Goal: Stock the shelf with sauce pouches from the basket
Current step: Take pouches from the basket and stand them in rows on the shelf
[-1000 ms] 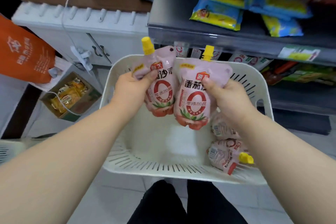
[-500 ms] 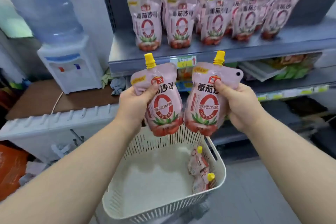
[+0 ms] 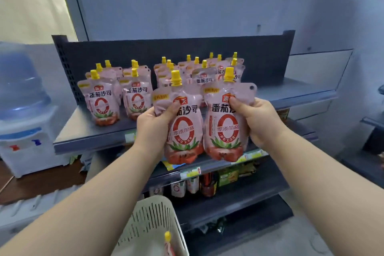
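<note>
Clamping one pink yellow-capped sauce pouch point(image 3: 185, 131) in left hand point(image 3: 152, 124), another pouch point(image 3: 225, 129) in right hand point(image 3: 259, 122), I'd stand both upright at the grey shelf's point(image 3: 83, 131) front edge.

Covered, cropped, blurred
The cream slotted plastic basket point(image 3: 149, 220) is cut off by the bottom edge, and only a yellow cap point(image 3: 167, 235) of its pouch is shown. The rear pink spouted pouches point(image 3: 220, 69) are mostly covered by front rows. The white water dispenser point(image 3: 27, 147) is blurred.

Before the shelf point(image 3: 87, 131): left pouch point(image 3: 184, 131) beside right pouch point(image 3: 225, 129).
Behind, stocked pouches point(image 3: 101, 102); basket point(image 3: 149, 220) below, water dispenser point(image 3: 25, 131) left.
</note>
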Demonstrator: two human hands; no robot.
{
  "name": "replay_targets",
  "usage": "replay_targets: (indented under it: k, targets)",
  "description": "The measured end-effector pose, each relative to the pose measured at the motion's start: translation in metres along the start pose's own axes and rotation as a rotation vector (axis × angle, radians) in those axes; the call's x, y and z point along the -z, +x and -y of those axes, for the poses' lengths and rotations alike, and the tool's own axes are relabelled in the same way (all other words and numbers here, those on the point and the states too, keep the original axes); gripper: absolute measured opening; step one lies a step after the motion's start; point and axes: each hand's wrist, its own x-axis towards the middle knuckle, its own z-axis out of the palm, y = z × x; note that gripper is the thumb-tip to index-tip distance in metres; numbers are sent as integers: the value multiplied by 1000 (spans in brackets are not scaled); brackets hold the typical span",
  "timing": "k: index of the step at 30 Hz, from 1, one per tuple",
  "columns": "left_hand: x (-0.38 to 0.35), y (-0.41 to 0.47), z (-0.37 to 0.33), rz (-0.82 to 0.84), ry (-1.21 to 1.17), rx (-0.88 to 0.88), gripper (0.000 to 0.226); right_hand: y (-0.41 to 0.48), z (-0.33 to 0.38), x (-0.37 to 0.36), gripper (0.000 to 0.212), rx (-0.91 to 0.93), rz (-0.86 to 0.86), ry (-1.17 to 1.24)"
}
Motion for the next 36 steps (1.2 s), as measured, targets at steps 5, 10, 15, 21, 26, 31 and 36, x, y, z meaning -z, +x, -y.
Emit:
replay_targets:
  k: [5, 10, 15, 21, 26, 31, 36]
  targets:
    - [-78, 4, 22, 8, -43, 26, 7, 15, 25, 75, 12, 4, -18, -4]
    - [-149, 3, 48, 28, -53, 38, 4, 29, 38, 146, 15, -13, -39, -10]
    - [-198, 0, 70, 47, -53, 85, 12, 39, 39, 201, 14, -45, -77, 9]
    - [-231, 10, 90, 68, -22, 113, 7, 55, 25, 236, 15, -60, -123, 37]
    - [-243, 41, 112, 68, -10, 132, 5, 87, 14, 249, 13, -71, -137, 36]
    - [-254, 93, 129, 59, -34, 109, 5, 138, 10, 253, 11, -48, -160, 3]
    - [-265, 149, 139, 79, -51, 82, 7, 198, 15, 258, 11, 7, -196, 4]
